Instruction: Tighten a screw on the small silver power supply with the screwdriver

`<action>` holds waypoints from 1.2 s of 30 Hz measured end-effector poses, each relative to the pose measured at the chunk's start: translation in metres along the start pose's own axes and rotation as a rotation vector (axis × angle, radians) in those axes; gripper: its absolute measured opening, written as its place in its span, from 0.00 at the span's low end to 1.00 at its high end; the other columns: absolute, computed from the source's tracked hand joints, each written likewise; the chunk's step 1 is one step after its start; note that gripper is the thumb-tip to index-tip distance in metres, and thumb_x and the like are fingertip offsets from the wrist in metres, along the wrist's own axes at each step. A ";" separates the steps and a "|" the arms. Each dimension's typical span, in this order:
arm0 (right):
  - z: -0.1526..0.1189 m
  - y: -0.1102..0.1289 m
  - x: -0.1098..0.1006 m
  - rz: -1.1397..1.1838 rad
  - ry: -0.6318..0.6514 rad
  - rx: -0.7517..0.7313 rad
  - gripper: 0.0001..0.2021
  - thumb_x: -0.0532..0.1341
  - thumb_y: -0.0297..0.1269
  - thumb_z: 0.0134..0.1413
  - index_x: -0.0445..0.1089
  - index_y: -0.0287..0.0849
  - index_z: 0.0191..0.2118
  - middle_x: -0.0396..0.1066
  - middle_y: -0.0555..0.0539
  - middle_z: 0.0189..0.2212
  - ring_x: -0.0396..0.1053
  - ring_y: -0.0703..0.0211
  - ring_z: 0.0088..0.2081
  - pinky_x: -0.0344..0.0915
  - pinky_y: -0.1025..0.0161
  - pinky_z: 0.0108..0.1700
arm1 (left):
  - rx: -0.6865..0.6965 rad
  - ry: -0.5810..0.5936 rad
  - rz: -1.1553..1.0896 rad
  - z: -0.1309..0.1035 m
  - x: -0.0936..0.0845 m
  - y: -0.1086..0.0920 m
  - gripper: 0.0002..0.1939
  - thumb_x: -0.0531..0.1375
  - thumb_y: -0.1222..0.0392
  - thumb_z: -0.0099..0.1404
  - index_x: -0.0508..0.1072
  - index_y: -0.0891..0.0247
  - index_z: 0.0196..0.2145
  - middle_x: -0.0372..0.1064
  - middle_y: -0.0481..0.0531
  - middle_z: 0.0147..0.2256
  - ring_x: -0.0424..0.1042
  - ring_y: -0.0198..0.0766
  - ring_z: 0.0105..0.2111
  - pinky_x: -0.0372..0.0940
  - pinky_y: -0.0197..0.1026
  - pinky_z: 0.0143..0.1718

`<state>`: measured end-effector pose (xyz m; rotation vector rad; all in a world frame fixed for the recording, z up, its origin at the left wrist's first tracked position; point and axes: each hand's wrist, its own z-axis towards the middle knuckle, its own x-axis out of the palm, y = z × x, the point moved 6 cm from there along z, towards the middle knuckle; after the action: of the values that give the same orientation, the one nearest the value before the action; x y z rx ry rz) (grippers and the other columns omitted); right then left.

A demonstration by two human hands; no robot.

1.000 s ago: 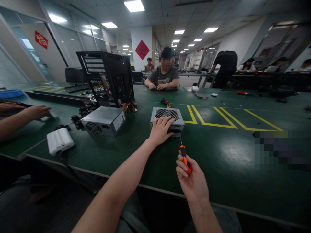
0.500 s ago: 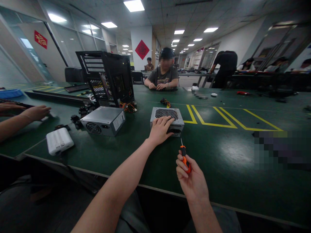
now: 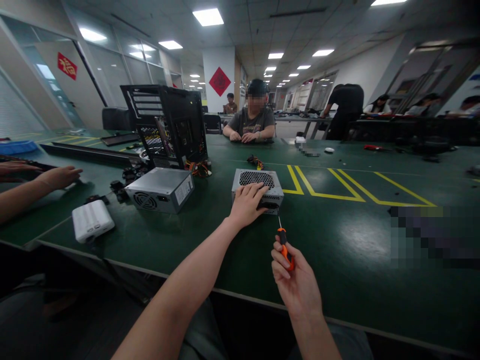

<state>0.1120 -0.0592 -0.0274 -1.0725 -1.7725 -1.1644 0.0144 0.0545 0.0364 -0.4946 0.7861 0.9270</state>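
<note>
The left hand [image 3: 247, 204] lies flat and open on the near edge of the power supply [image 3: 258, 184], which sits mid-table [image 3: 337, 250] just left of the yellow lines [image 3: 330, 182]. The right hand [image 3: 298, 282] is closed around the screwdriver [image 3: 283, 245], tip at the box's lower front corner. That metal box looks stiff and heavyish, with smooth sides; best held across its top or by both flanks

Left arm: bare, stretched forward from the lower left, wrist straight. Left hand [image 3: 246, 204]: palm down, fingers spread and lying flat, thumb tucked to the side. Right arm: bare, raised from the lower edge, wrist bent slightly back. Right hand [image 3: 296, 280]: fingers curled closed in a grip, thumb pressed on top, knuckles toward the camera.
</note>
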 end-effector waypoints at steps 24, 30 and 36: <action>0.001 0.000 -0.002 -0.045 -0.002 -0.003 0.06 0.57 0.25 0.48 0.64 0.35 0.35 0.60 0.53 0.24 0.50 0.78 0.15 0.49 0.80 0.11 | -0.010 -0.002 0.006 0.001 -0.002 -0.001 0.31 0.61 0.54 0.55 0.55 0.54 0.55 0.56 0.52 0.55 0.53 0.44 0.55 0.49 0.48 0.52; 0.003 0.001 -0.004 -0.021 -0.001 -0.019 0.06 0.52 0.26 0.53 0.64 0.35 0.37 0.60 0.52 0.25 0.50 0.78 0.16 0.50 0.80 0.11 | -0.013 -0.020 0.002 0.001 -0.001 -0.001 0.31 0.61 0.54 0.55 0.56 0.55 0.54 0.56 0.51 0.55 0.53 0.43 0.54 0.49 0.47 0.52; 0.001 0.002 -0.002 0.007 -0.005 -0.022 0.07 0.50 0.26 0.56 0.63 0.33 0.37 0.60 0.53 0.25 0.49 0.78 0.15 0.50 0.79 0.11 | -0.020 -0.003 -0.010 0.001 -0.002 0.000 0.30 0.61 0.54 0.55 0.56 0.55 0.54 0.56 0.51 0.55 0.53 0.43 0.55 0.48 0.48 0.52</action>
<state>0.1142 -0.0588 -0.0289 -1.0946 -1.7619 -1.1810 0.0144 0.0541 0.0390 -0.5136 0.7715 0.9267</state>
